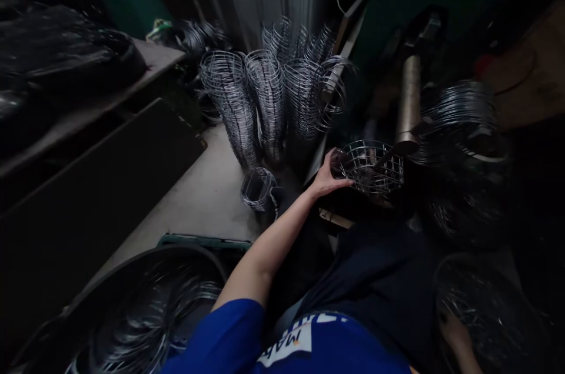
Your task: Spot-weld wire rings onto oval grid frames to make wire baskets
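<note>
My left hand is wrapped around the left side of a round wire basket, thumb toward me and fingers at the far side. A metal rod of the machine beside it reaches into the basket. Low on the right, my right hand is at a dark round tub of small wire pieces. Shadow and blur hide its fingers, so I cannot see whether it holds anything.
Tall stacks of nested wire rings stand ahead, with a short stack nearer. A machine cylinder rises beyond the basket. Coiled wire sits to the right. A large tub of wire hoops stands front left, below a bench.
</note>
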A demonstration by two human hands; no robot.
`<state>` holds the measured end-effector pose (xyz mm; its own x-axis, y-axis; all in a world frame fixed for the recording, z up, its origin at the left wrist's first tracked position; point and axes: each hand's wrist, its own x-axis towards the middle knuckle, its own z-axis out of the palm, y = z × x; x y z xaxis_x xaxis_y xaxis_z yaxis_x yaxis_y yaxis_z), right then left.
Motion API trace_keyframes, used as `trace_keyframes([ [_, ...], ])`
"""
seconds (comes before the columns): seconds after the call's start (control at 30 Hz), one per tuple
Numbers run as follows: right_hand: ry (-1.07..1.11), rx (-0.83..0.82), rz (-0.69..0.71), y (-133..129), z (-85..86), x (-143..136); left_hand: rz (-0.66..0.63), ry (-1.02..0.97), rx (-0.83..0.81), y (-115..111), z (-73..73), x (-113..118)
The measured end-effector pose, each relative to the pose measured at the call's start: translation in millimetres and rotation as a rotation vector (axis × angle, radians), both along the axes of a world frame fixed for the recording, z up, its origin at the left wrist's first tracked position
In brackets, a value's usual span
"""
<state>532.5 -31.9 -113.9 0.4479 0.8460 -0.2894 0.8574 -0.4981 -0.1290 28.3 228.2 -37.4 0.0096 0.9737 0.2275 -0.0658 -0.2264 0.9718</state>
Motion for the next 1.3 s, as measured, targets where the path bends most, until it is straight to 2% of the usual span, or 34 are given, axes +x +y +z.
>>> trace_keyframes([
  [0.1,0.126,0.007,-0.051,-11,-5.2,9,0.029,-0.002,0.026,0,0.3,-2],
  [0.2,0.185,0.052,-0.182,-15,-14.0,12,0.061,0.003,0.035,-3,6.8,-10],
  [0.37,0.223,0.103,-0.26,-16,-22.7,7,0.022,0.015,0.073,-16,31.0,-27],
  [0.5,0.254,0.099,-0.351,-17,-15.2,11,-0.035,0.131,0.159,-31,51.6,-33],
  [0.6,0.236,0.134,-0.432,-10,3.9,15,-0.067,0.238,0.237,-41,63.4,-30],
  [0.7,0.238,0.301,-0.528,13,37.0,1,-0.046,0.384,0.275,-51,73.7,-21],
  [0.77,0.42,0.48,-0.576,38,65.7,-23,-0.017,0.514,0.271,-57,79.7,-13],
  [0.8,0.571,0.572,-0.604,53,81.4,-40,-0.007,0.579,0.266,-59,82.3,-9],
  [0.83,0.755,0.587,-0.601,68,97.7,-59,0.0,0.637,0.262,-61,84.5,-5],
  [0.87,0.94,0.579,-0.552,82,114.2,-80,0.004,0.685,0.259,-62,86.3,-2],
  [0.9,1.128,0.553,-0.439,96,130.5,-101,0.004,0.726,0.257,-63,87.7,1],
  [0.97,1.365,0.488,-0.147,119,160.9,-146,-0.001,0.789,0.249,-65,89.8,5],
  [1.07,1.211,0.434,0.318,143,195.0,-204,-0.01,0.842,0.242,-67,91.7,7],
  [1.13,1.038,0.447,0.599,155,206.3,-232,-0.015,0.849,0.247,-68,92.2,7],
  [1.2,0.899,0.497,0.81,166,207.7,-251,-0.024,0.84,0.255,-68,92.0,8],
  [1.3,0.714,0.596,0.997,178,195.5,-263,-0.026,0.813,0.26,-68,89.8,9],
])
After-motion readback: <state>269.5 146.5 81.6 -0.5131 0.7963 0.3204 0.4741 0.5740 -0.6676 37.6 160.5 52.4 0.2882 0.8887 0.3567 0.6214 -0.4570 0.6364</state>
